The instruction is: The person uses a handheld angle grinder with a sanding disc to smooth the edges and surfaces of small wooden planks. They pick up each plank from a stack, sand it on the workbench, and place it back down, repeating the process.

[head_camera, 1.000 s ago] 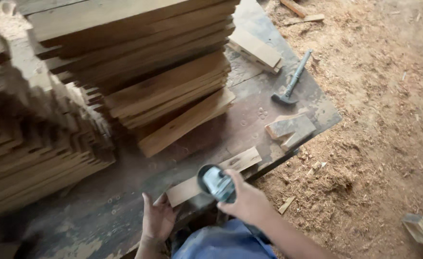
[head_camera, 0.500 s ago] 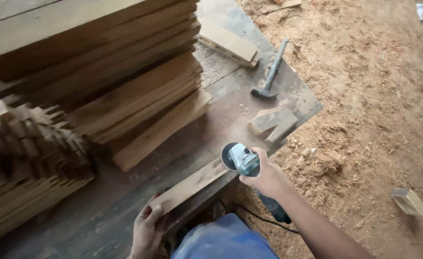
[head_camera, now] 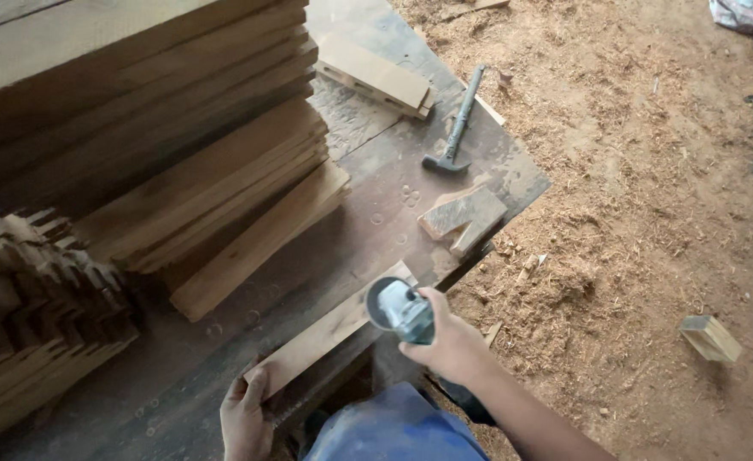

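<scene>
Two hands work one plank (head_camera: 325, 337) on the counter (head_camera: 368, 213): left hand (head_camera: 244, 418) presses its near end, fingers together; right hand (head_camera: 453, 346) grips a grinder (head_camera: 398, 309) over its far end.

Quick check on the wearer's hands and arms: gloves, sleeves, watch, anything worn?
Both hands are bare: no gloves, rings or watch visible. The left hand shows only to the wrist, with no cuff. The right hand leads into a forearm bare to the frame edge, no sleeve in view. Blue fabric of the person's clothing sits between the arms.
</scene>
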